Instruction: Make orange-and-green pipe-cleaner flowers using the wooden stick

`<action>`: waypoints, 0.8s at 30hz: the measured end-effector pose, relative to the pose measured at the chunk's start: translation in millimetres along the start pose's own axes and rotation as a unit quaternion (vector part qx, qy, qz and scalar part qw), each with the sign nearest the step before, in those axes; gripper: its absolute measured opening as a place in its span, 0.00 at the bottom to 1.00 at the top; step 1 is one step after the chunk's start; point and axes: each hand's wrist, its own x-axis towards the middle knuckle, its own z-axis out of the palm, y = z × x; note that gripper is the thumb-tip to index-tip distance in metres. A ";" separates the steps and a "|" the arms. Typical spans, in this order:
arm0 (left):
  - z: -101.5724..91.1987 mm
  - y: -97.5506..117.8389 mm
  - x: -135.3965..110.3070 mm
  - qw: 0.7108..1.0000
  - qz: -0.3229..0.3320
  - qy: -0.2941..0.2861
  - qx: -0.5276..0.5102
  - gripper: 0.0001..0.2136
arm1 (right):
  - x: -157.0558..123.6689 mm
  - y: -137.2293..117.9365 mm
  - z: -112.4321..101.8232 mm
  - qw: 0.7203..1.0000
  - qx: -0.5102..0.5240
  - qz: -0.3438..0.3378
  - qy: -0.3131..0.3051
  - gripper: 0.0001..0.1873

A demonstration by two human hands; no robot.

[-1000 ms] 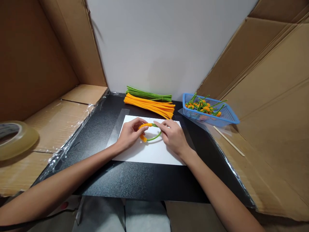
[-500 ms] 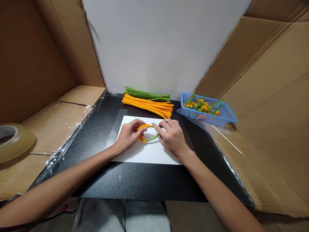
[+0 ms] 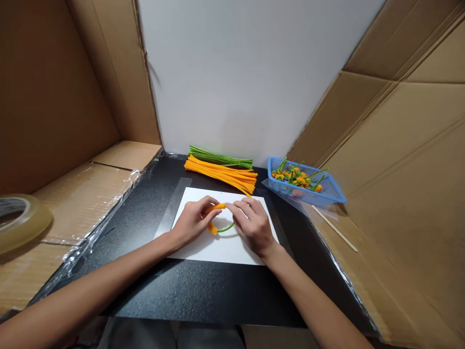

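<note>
Both my hands work over a white sheet of paper [image 3: 221, 249] on a black table top [image 3: 203, 291]. My left hand [image 3: 192, 220] pinches the orange-wrapped part of a pipe cleaner loop [image 3: 218, 218]. My right hand [image 3: 252, 225] pinches the same loop where the orange meets the bare green stem [image 3: 227, 228], which curves below between the hands. All fingers are closed on the piece.
Bundles of orange pipe cleaners [image 3: 221, 173] and green pipe cleaners [image 3: 220, 157] lie behind the paper. A blue basket [image 3: 329, 194] of finished orange-and-green pieces stands at the right, with a thin wooden stick [image 3: 334, 228] beside it. A tape roll [image 3: 20, 220] sits left. Cardboard walls enclose the table.
The loop between my hands has become smaller as they drew closer together. The view has tilted, so everything sits lower in the picture.
</note>
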 end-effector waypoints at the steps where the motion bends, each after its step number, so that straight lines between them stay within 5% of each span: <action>1: -0.6 0.5 0.4 1.000 0.003 0.000 0.008 0.10 | 0.2 -0.2 -0.6 1.000 0.014 -0.003 0.000 0.16; 9: -4.5 -5.3 2.6 0.998 0.039 -0.029 0.046 0.07 | 5.3 5.3 -3.1 0.991 0.035 -0.094 -0.083 0.14; 13: -2.7 -6.9 1.0 0.995 0.052 -0.075 0.035 0.07 | 4.2 2.8 2.4 0.991 0.057 -0.104 -0.066 0.11; 19: -3.7 -5.8 3.6 0.998 0.011 0.036 0.047 0.10 | 0.1 -6.0 8.6 0.991 0.102 0.088 0.026 0.05; 24: -1.9 -5.9 3.5 0.995 0.000 0.075 0.058 0.10 | -1.5 -11.4 17.7 0.926 0.235 0.296 0.022 0.12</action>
